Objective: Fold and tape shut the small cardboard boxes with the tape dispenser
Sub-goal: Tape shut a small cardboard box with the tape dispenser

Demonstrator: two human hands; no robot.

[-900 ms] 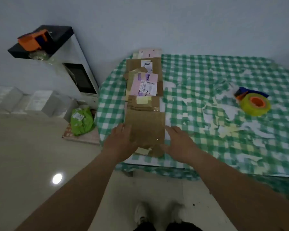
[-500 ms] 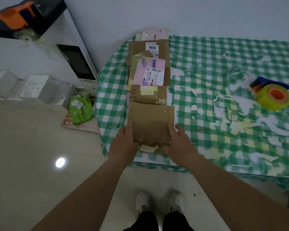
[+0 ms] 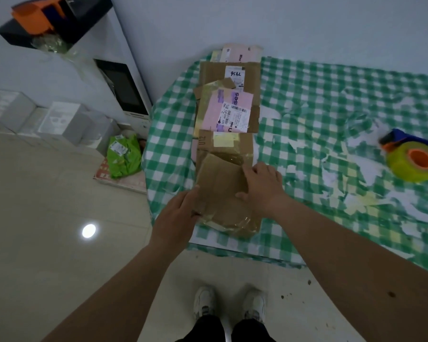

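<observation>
A flattened brown cardboard box (image 3: 220, 186) lies at the near left corner of the table, its far edge tilted up. My left hand (image 3: 181, 215) grips its left edge with curled fingers. My right hand (image 3: 262, 183) holds its right side, thumb on the top face and fingers at the far right corner. Beyond it lies a row of more flattened boxes, one with a pink label (image 3: 226, 112). The tape dispenser (image 3: 413, 159), a yellow-green roll with an orange core, sits far right on the table, away from both hands.
The table has a green-and-white checked cloth (image 3: 319, 114) with worn patches. On the floor to the left are a green bag (image 3: 122, 156) and white boxes (image 3: 62, 119). A white cabinet (image 3: 124, 87) stands by the wall. My shoes (image 3: 229, 304) are below the table edge.
The near box has turned and its far edge has risen. My right hand moved from the box's near right edge up to its far right corner. My left hand stays on the left edge.
</observation>
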